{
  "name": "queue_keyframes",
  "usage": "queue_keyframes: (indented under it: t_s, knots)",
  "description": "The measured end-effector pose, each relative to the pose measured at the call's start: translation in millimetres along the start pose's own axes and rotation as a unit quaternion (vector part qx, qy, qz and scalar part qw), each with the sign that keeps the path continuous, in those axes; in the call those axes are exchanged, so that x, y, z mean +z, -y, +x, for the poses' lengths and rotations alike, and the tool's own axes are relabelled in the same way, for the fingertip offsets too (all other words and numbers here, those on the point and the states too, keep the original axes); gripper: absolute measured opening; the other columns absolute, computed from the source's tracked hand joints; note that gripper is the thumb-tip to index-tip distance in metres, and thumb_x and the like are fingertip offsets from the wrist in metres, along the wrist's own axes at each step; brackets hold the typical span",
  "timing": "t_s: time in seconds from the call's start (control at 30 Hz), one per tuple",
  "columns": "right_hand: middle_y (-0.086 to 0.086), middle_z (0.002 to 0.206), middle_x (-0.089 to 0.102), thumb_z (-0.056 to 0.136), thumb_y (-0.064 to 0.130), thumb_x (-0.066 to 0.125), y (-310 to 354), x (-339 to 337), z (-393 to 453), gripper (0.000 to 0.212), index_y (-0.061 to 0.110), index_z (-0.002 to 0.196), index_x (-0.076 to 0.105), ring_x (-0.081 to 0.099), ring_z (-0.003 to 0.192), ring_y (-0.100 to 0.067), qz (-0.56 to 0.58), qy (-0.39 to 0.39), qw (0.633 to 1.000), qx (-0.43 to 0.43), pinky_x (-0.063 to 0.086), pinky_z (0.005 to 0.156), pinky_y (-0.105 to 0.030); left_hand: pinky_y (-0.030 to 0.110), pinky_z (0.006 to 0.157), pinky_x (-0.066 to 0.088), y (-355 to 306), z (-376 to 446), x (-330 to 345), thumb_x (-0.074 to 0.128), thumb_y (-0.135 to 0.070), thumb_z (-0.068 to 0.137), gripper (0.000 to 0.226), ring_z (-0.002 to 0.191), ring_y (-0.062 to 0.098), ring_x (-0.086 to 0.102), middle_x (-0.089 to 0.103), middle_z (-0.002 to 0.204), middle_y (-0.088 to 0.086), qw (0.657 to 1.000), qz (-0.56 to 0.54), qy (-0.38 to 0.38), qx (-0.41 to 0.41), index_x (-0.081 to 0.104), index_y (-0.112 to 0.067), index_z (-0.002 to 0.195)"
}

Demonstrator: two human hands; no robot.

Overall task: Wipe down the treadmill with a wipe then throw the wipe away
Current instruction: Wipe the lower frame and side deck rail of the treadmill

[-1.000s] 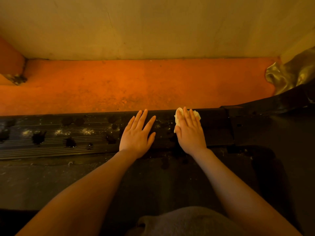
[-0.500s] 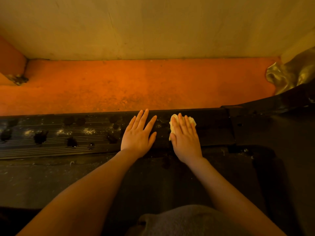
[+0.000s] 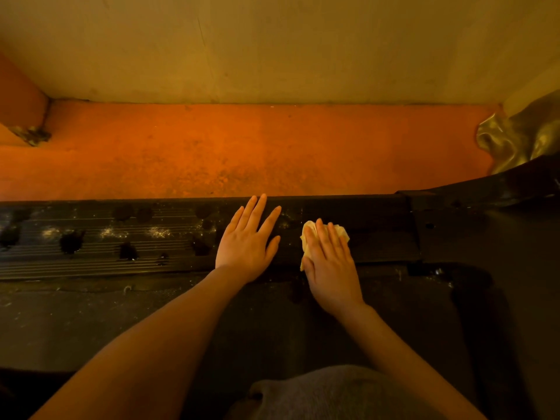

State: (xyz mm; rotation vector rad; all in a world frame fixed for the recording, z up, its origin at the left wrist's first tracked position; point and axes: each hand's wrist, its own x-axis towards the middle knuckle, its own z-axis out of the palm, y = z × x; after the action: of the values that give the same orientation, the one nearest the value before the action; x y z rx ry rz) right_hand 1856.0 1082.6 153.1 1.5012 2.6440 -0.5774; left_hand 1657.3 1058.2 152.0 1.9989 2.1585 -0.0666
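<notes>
Nearest the camera, a patch of grey clothing (image 3: 333, 392) fills the lower edge, and two bare forearms reach forward from either side of it over the dark treadmill deck. The left hand (image 3: 245, 237) lies flat, palm down, on the ribbed side rail (image 3: 91, 244) of the treadmill (image 3: 454, 313), its fingers (image 3: 257, 210) straight, slightly spread and pointing away toward the wall; it grasps nothing. Just beside it, the right hand (image 3: 330, 262) also lies palm down, its fingers (image 3: 325, 237) straight and close together, angled a little to the left, pressing one pale crumpled wipe (image 3: 307, 234) onto the same rail. The wipe shows at the fingertips and along the thumb side of the hand; the rest is hidden under the palm, so its long axis cannot be told.

The rail runs left to right across the view, with the two hands near its middle. To the left of the hands it carries several dark blotches and a few pale dusty specks. One rail is in view, one wipe, two hands.

Beyond the rail lies a band of orange floor (image 3: 242, 147), then a plain wall (image 3: 272, 47). At far right, a crumpled shiny sheet (image 3: 515, 137) sits against the treadmill's front end.
</notes>
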Motion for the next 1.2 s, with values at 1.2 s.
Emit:
queue_keyframes:
  t_s: [1.2]
  knots:
    - [-0.010, 0.166, 0.001, 0.093, 0.064, 0.005, -75.3, -12.3, 18.9, 0.074, 0.031, 0.158, 0.012, -0.008, 0.152, -0.027, -0.013, -0.064, 0.992, 0.112, 0.002, 0.122, -0.045, 0.032, 0.115, -0.011, -22.4, 53.8, -33.0, 0.054, -0.013, 0.098, 0.079, 0.144, 0.015, -0.021, -0.020, 0.160, -0.001, 0.973, 0.043, 0.035, 0.224, 0.005, -0.024, 0.159]
